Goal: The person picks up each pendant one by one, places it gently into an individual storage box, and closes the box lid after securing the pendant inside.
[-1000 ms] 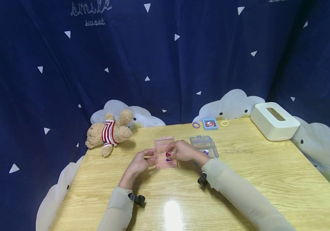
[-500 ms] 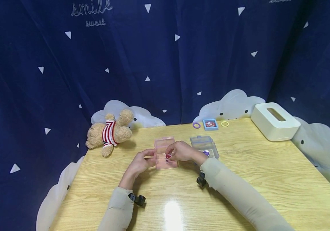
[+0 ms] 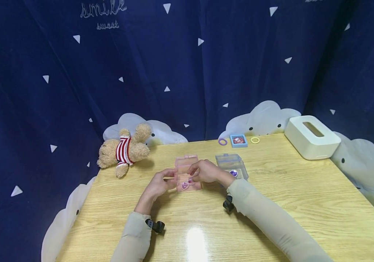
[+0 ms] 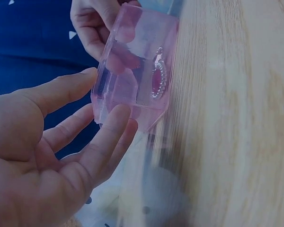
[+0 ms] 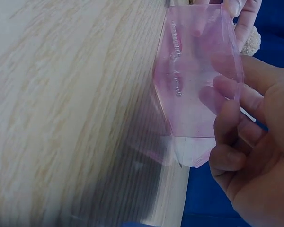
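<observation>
A pink see-through plastic box (image 3: 179, 185) stands with its lid (image 3: 187, 160) raised. My left hand (image 3: 159, 182) holds the box's left side, with thumb at the rim and fingertips (image 4: 117, 118) against the wall. My right hand (image 3: 204, 171) reaches over the right side, its fingertips inside the box, loosely bent and apart from the gems. On the box floor lie a gem (image 3: 185, 185) with a beaded rim and a second gem (image 3: 190, 179) beside the right fingertips, partly hidden. Through the pink wall, a beaded gem (image 4: 158, 78) also shows in the left wrist view.
Right of the hands stands a blue-grey box (image 3: 228, 158) with a purple gem (image 3: 233, 173). Farther back are a purple ring (image 3: 222, 142), a blue-framed square (image 3: 238, 141) and a yellow ring (image 3: 254, 140). A teddy bear (image 3: 139, 151) lies left; a white tissue box (image 3: 311, 147) stands right.
My right hand has lowered the red gem into the pink box and let it go. A gem now shows nearer the front of the box floor. My left hand has stayed put.
</observation>
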`<state>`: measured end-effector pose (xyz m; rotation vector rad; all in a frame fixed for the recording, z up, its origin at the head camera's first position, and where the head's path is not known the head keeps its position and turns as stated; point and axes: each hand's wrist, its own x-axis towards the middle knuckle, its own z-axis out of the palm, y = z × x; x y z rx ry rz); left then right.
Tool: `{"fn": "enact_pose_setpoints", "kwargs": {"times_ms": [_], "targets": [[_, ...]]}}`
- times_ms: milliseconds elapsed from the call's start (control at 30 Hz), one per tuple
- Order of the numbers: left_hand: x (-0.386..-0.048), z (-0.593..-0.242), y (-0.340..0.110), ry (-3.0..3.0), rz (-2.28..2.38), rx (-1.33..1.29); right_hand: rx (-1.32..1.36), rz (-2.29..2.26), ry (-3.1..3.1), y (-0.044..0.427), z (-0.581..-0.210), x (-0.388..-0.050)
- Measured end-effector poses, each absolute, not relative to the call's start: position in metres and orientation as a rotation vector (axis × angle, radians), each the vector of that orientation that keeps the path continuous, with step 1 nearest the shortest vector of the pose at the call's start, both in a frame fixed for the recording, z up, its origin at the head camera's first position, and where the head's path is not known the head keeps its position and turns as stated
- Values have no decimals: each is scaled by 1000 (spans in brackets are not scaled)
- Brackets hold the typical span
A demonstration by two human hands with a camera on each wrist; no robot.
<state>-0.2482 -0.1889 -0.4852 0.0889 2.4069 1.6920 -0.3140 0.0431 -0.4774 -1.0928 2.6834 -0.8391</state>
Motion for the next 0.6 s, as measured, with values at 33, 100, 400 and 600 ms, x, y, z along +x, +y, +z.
{"fn": "enact_pose_setpoints", "kwargs": {"times_ms": [33,100,400,600], "targets": [[-249,-485,-189,2400,1697,82,-1085,-849,2681,43,-477,-314],[-249,-485,-188,2394,1708,78,-1069,-867,2673,44,-476,-314],[-248,-484,-188,2388,1721,98,-1061,-952,2637,51,-470,-312],[-248,-485,-188,2377,1742,99,-1072,-1064,2639,53,-464,-315]]}}
